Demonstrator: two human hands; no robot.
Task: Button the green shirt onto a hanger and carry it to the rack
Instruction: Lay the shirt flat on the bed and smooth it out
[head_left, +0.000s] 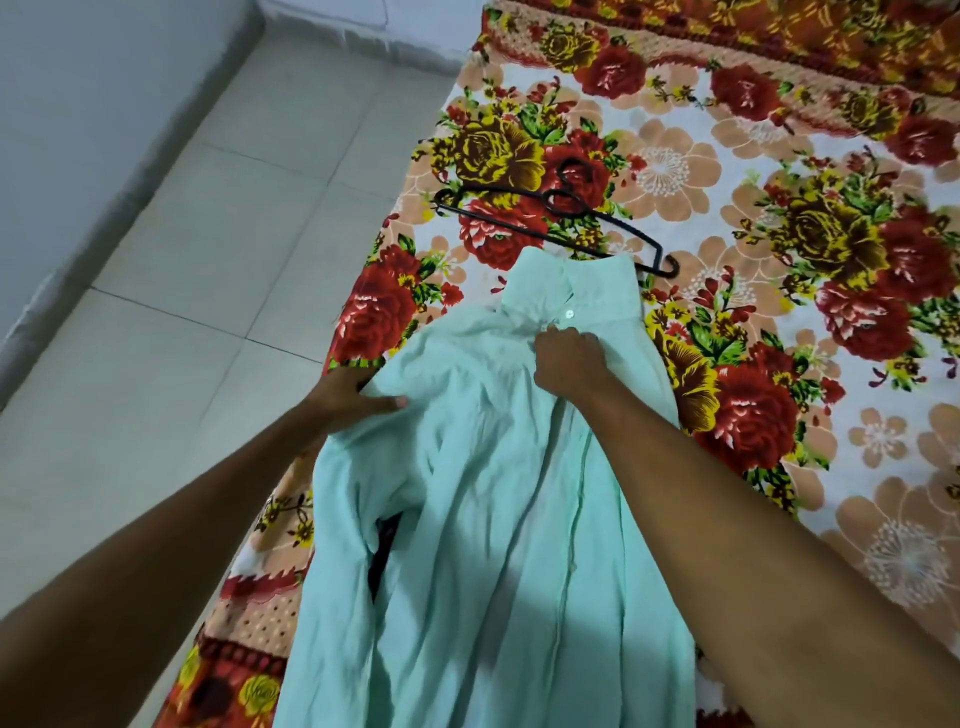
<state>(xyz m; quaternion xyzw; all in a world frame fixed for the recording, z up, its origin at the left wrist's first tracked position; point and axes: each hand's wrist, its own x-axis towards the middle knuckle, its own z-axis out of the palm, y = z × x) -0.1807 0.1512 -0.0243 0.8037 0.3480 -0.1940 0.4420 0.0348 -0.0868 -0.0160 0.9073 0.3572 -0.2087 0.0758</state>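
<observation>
Already laid on the bed (779, 467), the green shirt (493, 493) is gripped by both hands.
Left hand (358, 397) pinches the shoulder, right hand (569, 364) bunches the placket; tugging may pop the fastened button (569, 313), with the hanger (561, 218) not inside.

One pale mint-green button-front cotton shirt (483, 519) lies on one floral bedspread printed with red, yellow and peach flowers (779, 312), and one white round button (569, 313) is visible at its collar. One black thin-framed plastic hanger with a curled hook (550, 208) lies on the same bedspread beyond the collar. Two bare hands are in view: one left hand (358, 400) and one right hand (571, 364).
</observation>
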